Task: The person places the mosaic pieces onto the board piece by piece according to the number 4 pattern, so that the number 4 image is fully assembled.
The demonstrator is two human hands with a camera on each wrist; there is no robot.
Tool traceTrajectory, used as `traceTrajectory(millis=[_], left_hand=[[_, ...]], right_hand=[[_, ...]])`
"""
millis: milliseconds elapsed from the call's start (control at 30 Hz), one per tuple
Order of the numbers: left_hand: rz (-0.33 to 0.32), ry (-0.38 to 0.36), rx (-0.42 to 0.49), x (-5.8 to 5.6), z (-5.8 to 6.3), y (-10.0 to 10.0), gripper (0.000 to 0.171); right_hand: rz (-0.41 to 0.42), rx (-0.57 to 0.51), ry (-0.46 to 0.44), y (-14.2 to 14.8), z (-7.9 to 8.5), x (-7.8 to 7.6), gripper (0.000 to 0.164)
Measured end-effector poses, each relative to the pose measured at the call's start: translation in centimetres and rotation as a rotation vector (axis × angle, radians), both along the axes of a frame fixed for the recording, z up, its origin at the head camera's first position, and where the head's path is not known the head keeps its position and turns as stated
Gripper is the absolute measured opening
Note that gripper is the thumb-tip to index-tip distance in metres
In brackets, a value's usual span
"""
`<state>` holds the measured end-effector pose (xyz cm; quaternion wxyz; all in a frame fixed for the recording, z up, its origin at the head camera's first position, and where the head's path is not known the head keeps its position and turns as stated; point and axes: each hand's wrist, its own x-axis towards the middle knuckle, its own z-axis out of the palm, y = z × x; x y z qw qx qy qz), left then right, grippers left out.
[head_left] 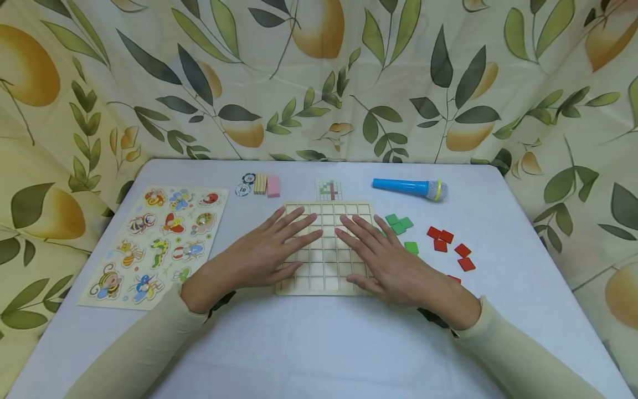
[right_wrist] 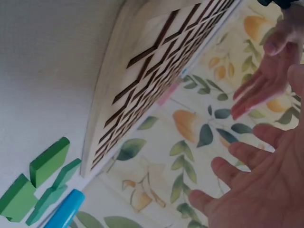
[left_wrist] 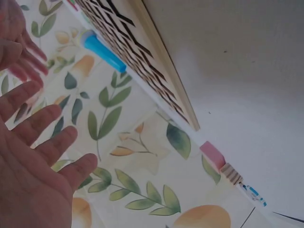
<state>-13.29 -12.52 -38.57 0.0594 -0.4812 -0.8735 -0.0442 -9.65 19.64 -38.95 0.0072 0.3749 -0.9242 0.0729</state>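
- Fruit-and-leaf cloth (head_left: pixel 319 83) hangs behind our white table (head_left: pixel 324 343).
- Nine o'clock from the gridded board (head_left: pixel 329 266), a bug-picture sheet (head_left: pixel 159 246), caught by neither wrist view.
- Now the left hand (head_left: pixel 271 249), fingers spread wide, holding nothing!
- Centre stage, that gridded board, no tile showing on it; I'd call this the poise before handling anything.
- Right hand (head_left: pixel 386 260), equally wide, nothing held; wrist views show both hands clear of the board, which the head view can't settle.
- Near three o'clock, green tiles (head_left: pixel 399 228), then red tiles (head_left: pixel 441 245); taking one would call for a fingertip pinch.
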Motion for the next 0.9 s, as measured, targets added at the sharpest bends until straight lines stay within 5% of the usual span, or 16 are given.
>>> traceTrajectory(millis=[167,300,433,533,667,800,900], left_hand=[[0.041,-0.083,0.062,0.4,0.1,-0.6,0.071],[0.139,-0.316,0.300,1.6,0.2,-1.7,0.069],[0.240,-0.609,0.594,2.8,-0.5,-2.7,0.065],[0.275,-0.727,0.678,3.2,-1.8,-3.1,0.070],[0.240,-0.696,0.624,3.2,-3.7,-3.1,0.083],[0.236,-0.626,0.541,3.0,-5.1,-2.8,0.094],[0.305,-0.621,0.472,2.9,-5.6,-2.9,0.104]], right_hand=[[0.022,-0.039,0.028,0.4,0.5,0.0,0.083],[-0.016,-0.197,0.158,1.8,1.8,-0.2,0.069],[-0.214,-0.551,0.196,3.9,2.6,-1.0,0.044],[-0.413,-0.820,0.091,5.0,2.0,-2.1,0.031],[-0.648,-0.943,-0.129,5.9,-0.1,-3.8,0.029],[-0.768,-0.798,-0.304,6.7,-2.2,-4.4,0.030],[-0.759,-0.643,-0.345,7.1,-2.9,-4.6,0.031]])
